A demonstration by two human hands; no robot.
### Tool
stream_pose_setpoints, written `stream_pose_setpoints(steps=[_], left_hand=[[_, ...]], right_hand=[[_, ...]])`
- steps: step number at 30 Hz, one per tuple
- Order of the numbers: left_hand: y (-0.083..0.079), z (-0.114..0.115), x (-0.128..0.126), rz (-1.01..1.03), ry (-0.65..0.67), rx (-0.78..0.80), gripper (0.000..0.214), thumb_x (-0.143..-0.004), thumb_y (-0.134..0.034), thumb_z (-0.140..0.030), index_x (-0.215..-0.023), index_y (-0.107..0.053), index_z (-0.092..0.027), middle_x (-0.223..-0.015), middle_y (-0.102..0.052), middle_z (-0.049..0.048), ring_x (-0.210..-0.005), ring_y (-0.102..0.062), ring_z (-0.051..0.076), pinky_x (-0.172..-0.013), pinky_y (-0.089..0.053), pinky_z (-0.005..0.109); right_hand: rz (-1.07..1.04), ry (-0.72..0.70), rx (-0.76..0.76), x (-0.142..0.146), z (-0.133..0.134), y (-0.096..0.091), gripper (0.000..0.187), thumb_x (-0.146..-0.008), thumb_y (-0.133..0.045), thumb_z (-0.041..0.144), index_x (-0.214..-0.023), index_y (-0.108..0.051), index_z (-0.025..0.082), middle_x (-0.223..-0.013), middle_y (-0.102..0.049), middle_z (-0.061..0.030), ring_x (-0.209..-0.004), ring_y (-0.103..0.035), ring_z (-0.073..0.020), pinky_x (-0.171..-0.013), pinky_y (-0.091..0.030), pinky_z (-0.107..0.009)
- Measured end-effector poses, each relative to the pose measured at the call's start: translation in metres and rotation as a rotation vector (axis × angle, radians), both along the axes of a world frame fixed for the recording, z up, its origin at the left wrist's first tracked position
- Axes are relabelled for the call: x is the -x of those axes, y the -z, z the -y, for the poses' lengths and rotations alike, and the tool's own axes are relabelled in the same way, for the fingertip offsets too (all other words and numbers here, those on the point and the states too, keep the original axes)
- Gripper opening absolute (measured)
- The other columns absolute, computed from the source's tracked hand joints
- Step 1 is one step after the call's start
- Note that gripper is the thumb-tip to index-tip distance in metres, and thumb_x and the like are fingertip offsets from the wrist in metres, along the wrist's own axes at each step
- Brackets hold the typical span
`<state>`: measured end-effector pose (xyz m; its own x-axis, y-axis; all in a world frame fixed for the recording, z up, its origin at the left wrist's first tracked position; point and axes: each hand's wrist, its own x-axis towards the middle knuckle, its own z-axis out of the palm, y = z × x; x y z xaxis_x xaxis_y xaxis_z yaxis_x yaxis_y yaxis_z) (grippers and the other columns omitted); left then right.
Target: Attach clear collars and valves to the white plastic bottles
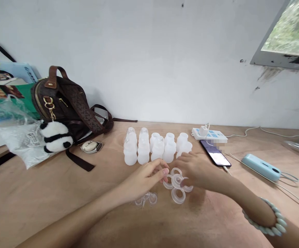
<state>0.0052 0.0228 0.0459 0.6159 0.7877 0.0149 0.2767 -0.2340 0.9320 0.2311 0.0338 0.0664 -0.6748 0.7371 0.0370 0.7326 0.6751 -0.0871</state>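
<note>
My left hand (153,174) is left of a cluster of clear plastic rings (178,195). Its fingers are loosely curved, thumb slightly apart, and I see nothing between them. My right hand (197,170), a little blurred, reaches over the rings with thumb and fingers apart; the thumb is by a ring and the fingertips are close to the white bottles (143,151). These small, frosted bottles stand in two rows; some at the left have clear domed tops, while others at the back have open necks. Several clear plastic pieces (146,199) lie below my left hand.
A brown backpack (69,100) with a panda plush (56,137), a plastic bag (22,141) and a computer mouse (91,146) are at left. A phone (215,153), power strip (216,135), pale blue device (261,167) and cables lie at right. A wall stands behind.
</note>
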Motion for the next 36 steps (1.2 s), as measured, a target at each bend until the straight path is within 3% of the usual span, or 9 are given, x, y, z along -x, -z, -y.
stream_pose_setpoints(steps=[3, 7, 14, 18, 21, 24, 27, 32, 36], left_hand=[[-0.002, 0.002, -0.001, 0.005, -0.005, -0.01, 0.03, -0.099, -0.042, -0.044, -0.103, -0.059, -0.021, -0.089, -0.07, 0.0023, -0.089, -0.063, 0.019, -0.08, -0.045, 0.031], [-0.004, 0.007, -0.004, -0.058, -0.011, -0.031, 0.029, -0.099, -0.042, -0.043, -0.1, -0.06, -0.02, -0.09, -0.07, 0.0026, -0.087, -0.063, 0.02, -0.076, -0.046, 0.03], [0.003, 0.009, -0.006, -0.09, 0.026, -0.052, 0.028, -0.099, -0.044, -0.042, -0.1, -0.06, -0.02, -0.092, -0.072, 0.0032, -0.081, -0.063, 0.019, -0.069, -0.045, 0.028], [0.002, 0.011, -0.007, -0.047, -0.004, -0.057, 0.022, -0.096, -0.049, -0.039, -0.101, -0.061, -0.02, -0.092, -0.07, 0.0032, -0.08, -0.064, 0.018, -0.066, -0.047, 0.027], [-0.002, 0.015, -0.007, 0.058, -0.072, -0.154, 0.014, -0.096, -0.052, -0.031, -0.099, -0.06, -0.02, -0.093, -0.067, 0.0036, -0.085, -0.063, 0.018, -0.072, -0.049, 0.029], [-0.005, 0.017, -0.005, 0.23, -0.252, -0.405, 0.02, -0.094, -0.055, -0.025, -0.114, -0.055, -0.025, -0.116, -0.058, 0.0055, -0.101, -0.057, 0.02, -0.084, -0.048, 0.033], [-0.006, 0.018, -0.005, 0.442, -0.405, -0.536, 0.057, -0.087, -0.067, -0.024, -0.134, -0.038, -0.034, -0.145, -0.031, 0.0057, -0.124, -0.044, 0.025, -0.093, -0.048, 0.036], [0.003, 0.019, -0.002, 0.419, -0.328, -0.302, 0.041, -0.087, -0.067, -0.027, -0.123, -0.048, -0.03, -0.126, -0.051, 0.0033, -0.11, -0.052, 0.021, -0.09, -0.047, 0.031], [0.014, 0.014, 0.012, 0.357, -0.426, -0.209, 0.031, -0.083, -0.068, -0.029, -0.11, -0.055, -0.022, -0.103, -0.059, 0.0035, -0.093, -0.055, 0.02, -0.078, -0.046, 0.027]], right_hand=[[-0.135, 0.077, -0.135, 0.003, -0.022, -0.026, 0.008, -0.09, -0.06, 0.015, -0.094, -0.067, 0.016, -0.09, -0.069, -0.0078, -0.086, -0.06, -0.0231, -0.077, -0.046, -0.038], [-0.176, 0.046, -0.229, 0.017, -0.072, -0.045, 0.022, -0.088, -0.051, 0.003, -0.093, -0.068, 0.016, -0.097, -0.067, -0.0096, -0.094, -0.056, -0.0244, -0.086, -0.043, -0.041], [-0.169, -0.064, -0.087, 0.044, -0.123, -0.025, 0.014, -0.081, -0.058, 0.007, -0.078, -0.069, 0.014, -0.101, -0.061, -0.0055, -0.093, -0.057, -0.0172, -0.084, -0.045, -0.031], [-0.263, -0.02, -0.144, 0.032, -0.128, -0.031, 0.008, -0.081, -0.063, 0.009, -0.077, -0.067, 0.014, -0.104, -0.062, -0.0096, -0.099, -0.057, -0.022, -0.091, -0.045, -0.039], [-0.449, 0.038, -0.261, 0.008, -0.117, -0.049, 0.008, -0.087, -0.059, 0.013, -0.083, -0.065, 0.017, -0.108, -0.06, -0.0116, -0.103, -0.056, -0.0239, -0.092, -0.046, -0.043], [-0.925, 0.055, -0.381, -0.013, -0.087, -0.063, 0.002, -0.085, -0.065, 0.023, -0.084, -0.064, 0.023, -0.107, -0.061, -0.0065, -0.098, -0.059, -0.022, -0.081, -0.05, -0.037], [-1.197, -0.005, -0.19, -0.016, -0.044, -0.055, 0.004, -0.084, -0.066, 0.022, -0.082, -0.063, 0.023, -0.104, -0.062, -0.0041, -0.095, -0.06, -0.0193, -0.078, -0.051, -0.034], [-1.124, 0.029, 0.122, 0.0, 0.003, -0.012, 0.004, -0.087, -0.064, 0.026, -0.089, -0.062, 0.023, -0.105, -0.061, -0.0043, -0.096, -0.061, -0.0187, -0.082, -0.051, -0.035], [-0.899, 0.192, 0.085, -0.004, 0.009, 0.007, 0.042, -0.088, -0.062, 0.035, -0.123, -0.042, 0.025, -0.11, -0.062, -0.0077, -0.086, -0.061, -0.019, -0.072, -0.052, -0.036]])
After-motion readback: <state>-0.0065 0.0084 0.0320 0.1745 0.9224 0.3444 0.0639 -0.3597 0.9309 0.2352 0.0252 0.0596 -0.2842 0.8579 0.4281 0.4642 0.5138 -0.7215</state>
